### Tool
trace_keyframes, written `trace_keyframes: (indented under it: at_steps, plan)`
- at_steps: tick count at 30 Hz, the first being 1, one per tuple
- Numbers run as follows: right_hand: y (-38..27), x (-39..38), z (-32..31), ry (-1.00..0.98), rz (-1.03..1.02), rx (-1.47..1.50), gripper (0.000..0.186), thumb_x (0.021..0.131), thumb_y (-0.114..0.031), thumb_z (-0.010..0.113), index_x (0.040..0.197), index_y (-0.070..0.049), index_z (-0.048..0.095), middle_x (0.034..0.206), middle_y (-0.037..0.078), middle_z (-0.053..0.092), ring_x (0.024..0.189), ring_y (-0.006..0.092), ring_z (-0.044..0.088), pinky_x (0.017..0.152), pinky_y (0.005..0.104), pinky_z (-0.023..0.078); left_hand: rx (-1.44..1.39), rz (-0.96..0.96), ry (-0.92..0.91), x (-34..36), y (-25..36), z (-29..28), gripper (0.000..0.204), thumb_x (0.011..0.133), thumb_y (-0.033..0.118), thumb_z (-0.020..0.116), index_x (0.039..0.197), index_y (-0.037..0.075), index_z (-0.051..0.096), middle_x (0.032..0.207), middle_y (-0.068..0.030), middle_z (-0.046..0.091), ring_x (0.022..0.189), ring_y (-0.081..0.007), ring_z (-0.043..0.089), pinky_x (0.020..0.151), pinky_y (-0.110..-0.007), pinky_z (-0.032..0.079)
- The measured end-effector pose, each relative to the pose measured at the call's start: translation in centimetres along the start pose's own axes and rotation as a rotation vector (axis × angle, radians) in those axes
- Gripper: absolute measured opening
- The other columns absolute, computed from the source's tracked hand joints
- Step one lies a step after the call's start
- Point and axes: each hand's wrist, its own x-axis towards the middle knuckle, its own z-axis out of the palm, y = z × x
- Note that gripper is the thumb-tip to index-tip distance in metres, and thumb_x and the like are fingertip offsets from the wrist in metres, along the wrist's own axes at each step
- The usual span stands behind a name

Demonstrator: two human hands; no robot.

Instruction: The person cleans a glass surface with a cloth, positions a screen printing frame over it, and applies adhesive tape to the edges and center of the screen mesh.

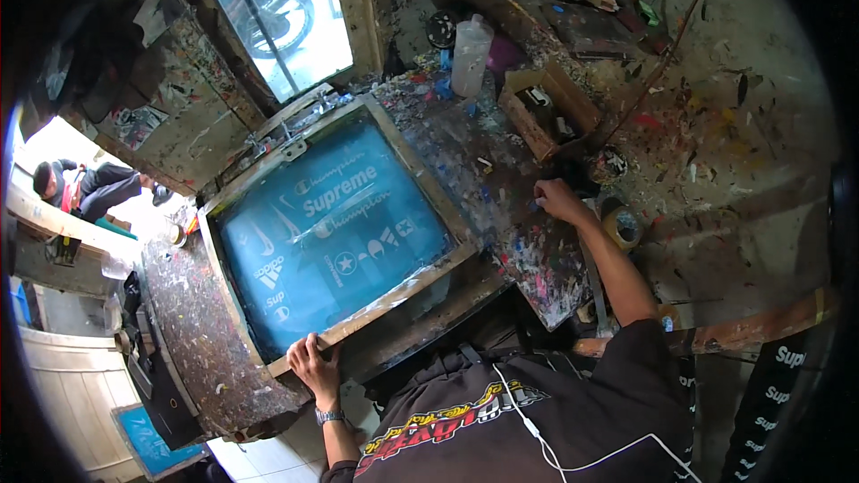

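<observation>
A silk-screen frame (362,326) with a wooden border and blue mesh (358,215) lies tilted on the paint-stained table; white lettering and logo shapes show in the mesh. At its near-left corner my left hand (313,365) grips the wooden edge, fingers on top, thumb to the side. My right hand (561,200) is over the table to the right of the frame, its fingers curled and pressed together. Something small and bluish shows at those fingertips, too small to name. Beside that hand are a dark cloth-like lump (573,173) and a roll of tape (624,227).
An open cardboard box (548,112) and a translucent plastic bottle (472,55) stand at the back. Paint scraps litter the table (528,282). Beyond a doorway is a motorbike wheel (284,22). Another person (94,188) sits far left. A second blue screen (157,438) leans lower left.
</observation>
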Motion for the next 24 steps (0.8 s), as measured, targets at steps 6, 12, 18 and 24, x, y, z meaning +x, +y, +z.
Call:
trace_keyframes:
  at_steps: [6,12,18,24]
  plan:
    - [0.6,1.4,-1.4,-0.185,-0.109,-0.115,0.017,0.084,-0.006,0.069,0.099,0.001,0.066,0.085,0.017,0.068,0.081,0.0311,0.069,0.070,0.0424,0.053,-0.004,-0.018,0.004,-0.1,0.0,0.3,0.057,0.067,0.033,0.086,0.112,0.009,0.061,0.107,-0.0115,0.057,0.108,-0.0330,0.052,0.101,-0.049,0.038]
    - [2.0,4.2,-3.9,-0.509,0.163,0.293,0.015,0.087,-0.012,0.072,0.098,-0.002,0.068,0.082,0.004,0.068,0.074,0.0137,0.066,0.062,0.0345,0.053,0.016,-0.007,-0.003,-0.5,-0.7,0.9,0.056,0.071,0.040,0.084,0.112,0.009,0.062,0.107,-0.0115,0.058,0.109,-0.0327,0.053,0.102,-0.050,0.038]
    - [2.7,5.2,-2.0,-0.460,0.102,0.334,0.022,0.085,-0.017,0.074,0.096,0.000,0.069,0.079,0.003,0.067,0.068,0.0121,0.064,0.063,0.0311,0.052,-0.002,-0.019,0.018,-0.2,-0.5,0.7,0.056,0.067,0.029,0.086,0.113,0.010,0.061,0.107,-0.0110,0.058,0.108,-0.0328,0.053,0.101,-0.049,0.039]
    - [1.8,4.1,-2.6,-0.440,0.103,0.308,0.019,0.087,-0.016,0.071,0.097,0.000,0.070,0.075,0.003,0.065,0.067,0.0117,0.062,0.066,0.0325,0.050,0.008,-0.021,-0.028,-0.4,-0.8,0.7,0.061,0.066,0.036,0.087,0.115,0.009,0.061,0.107,-0.0116,0.058,0.108,-0.0329,0.052,0.101,-0.049,0.039]
